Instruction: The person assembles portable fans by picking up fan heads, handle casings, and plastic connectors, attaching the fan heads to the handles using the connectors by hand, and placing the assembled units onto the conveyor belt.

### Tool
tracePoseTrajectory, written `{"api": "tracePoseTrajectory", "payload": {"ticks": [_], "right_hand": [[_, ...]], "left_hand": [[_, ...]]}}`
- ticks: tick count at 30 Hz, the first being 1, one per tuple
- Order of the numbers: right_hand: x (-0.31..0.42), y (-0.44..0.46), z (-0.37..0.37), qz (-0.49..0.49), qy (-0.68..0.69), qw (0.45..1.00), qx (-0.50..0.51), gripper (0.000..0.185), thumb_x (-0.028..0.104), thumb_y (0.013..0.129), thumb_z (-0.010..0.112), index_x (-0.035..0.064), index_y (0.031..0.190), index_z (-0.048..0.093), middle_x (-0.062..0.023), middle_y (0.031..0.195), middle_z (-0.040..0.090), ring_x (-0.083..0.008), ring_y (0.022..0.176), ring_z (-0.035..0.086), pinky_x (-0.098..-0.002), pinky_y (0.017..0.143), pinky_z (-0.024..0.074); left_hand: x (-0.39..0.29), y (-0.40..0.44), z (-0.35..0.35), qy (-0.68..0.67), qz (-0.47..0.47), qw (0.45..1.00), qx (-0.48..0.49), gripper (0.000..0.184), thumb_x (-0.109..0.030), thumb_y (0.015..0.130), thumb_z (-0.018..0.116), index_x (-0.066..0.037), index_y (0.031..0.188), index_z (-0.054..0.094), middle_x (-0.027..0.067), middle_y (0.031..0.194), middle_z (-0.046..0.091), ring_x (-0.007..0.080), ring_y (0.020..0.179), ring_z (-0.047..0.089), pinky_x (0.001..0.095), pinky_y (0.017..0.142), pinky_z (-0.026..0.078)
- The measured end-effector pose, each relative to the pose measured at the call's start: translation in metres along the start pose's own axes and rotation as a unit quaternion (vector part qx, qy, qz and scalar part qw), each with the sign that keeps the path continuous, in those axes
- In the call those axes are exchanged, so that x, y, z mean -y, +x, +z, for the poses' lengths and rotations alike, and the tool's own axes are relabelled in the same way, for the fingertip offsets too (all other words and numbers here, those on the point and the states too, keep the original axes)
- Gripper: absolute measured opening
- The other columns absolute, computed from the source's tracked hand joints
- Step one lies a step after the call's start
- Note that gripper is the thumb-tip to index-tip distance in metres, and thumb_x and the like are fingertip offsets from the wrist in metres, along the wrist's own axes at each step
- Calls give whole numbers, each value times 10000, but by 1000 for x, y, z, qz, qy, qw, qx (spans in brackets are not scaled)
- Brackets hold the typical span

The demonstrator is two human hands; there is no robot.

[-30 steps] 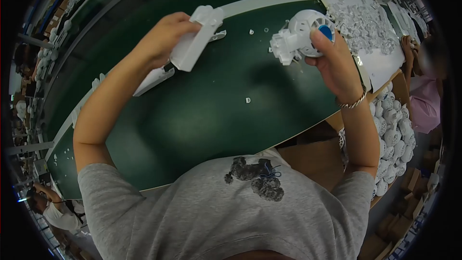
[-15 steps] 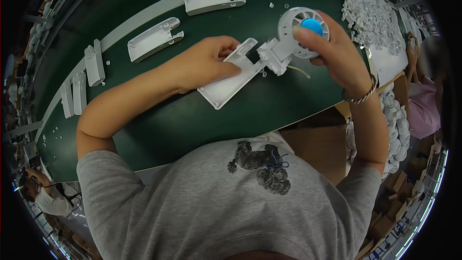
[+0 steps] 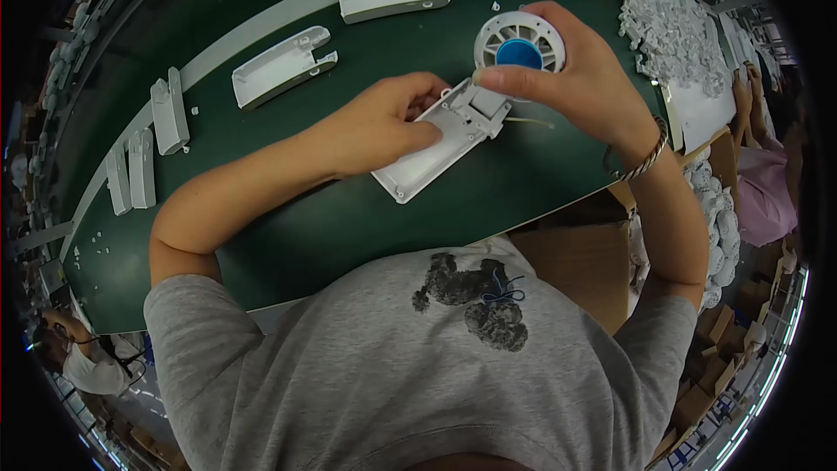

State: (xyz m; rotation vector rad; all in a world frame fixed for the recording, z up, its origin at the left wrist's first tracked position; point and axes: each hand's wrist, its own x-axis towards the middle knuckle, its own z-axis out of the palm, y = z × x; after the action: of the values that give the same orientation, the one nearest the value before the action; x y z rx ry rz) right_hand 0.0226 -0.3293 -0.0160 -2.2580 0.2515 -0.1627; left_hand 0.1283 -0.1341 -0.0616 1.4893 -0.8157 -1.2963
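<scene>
My left hand is closed on a white plastic housing shell, its thumb lying on the inner face. In my right hand is a white round fan head with a blue centre, gripped at the rim with the thumb across its lower edge. A squarish white joint block below the fan head sits at the upper end of the shell; whether it is fully seated I cannot tell. From the block a thin pale wire sticks out to the right.
More white shells lie along the far edge and left of the green table. Small white parts are heaped at the right. A cardboard box stands by the near edge. Another person's hands show far right.
My right hand has brought the fan head left and turned it, and its joint block now meets the shell's upper end. The shell has shifted slightly right.
</scene>
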Motion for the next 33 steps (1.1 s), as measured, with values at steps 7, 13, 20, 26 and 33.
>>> {"api": "tracePoseTrajectory", "payload": {"ticks": [7,13,20,26,33], "right_hand": [[7,-2,8,-20,-17,1000,-12,760,483,581,786,-61,1040,517,-146,837,634,-196,752,637,-285,674,510],[-2,0,17,-13,15,1000,-18,760,494,604,771,-52,1066,513,-120,833,633,-180,743,631,-264,648,509],[-4,-7,17,212,347,906,114,531,446,706,720,38,999,547,-16,866,608,-80,751,578,-213,628,487],[-11,-19,14,178,374,899,139,518,246,662,793,33,1047,520,-27,957,594,-100,860,568,-226,718,488],[-36,-30,37,134,347,925,78,839,115,553,851,7,1228,364,-87,1107,539,-170,1029,524,-286,881,446]], "left_hand": [[8,1,4,-102,22,994,-10,411,-150,773,632,52,1103,491,109,993,586,131,850,579,214,727,465],[6,6,7,-200,-32,979,-4,467,-285,806,664,41,1104,510,78,927,615,83,743,595,178,603,473],[14,3,15,-220,-7,975,-14,408,-284,848,606,33,1091,524,77,920,616,86,729,594,189,598,475],[23,6,15,-214,-26,976,24,394,-266,886,540,22,1146,471,109,956,597,155,803,615,254,658,519],[23,6,15,-247,-57,966,53,393,-257,903,509,20,1171,430,139,1011,566,212,851,624,319,677,553]]}}
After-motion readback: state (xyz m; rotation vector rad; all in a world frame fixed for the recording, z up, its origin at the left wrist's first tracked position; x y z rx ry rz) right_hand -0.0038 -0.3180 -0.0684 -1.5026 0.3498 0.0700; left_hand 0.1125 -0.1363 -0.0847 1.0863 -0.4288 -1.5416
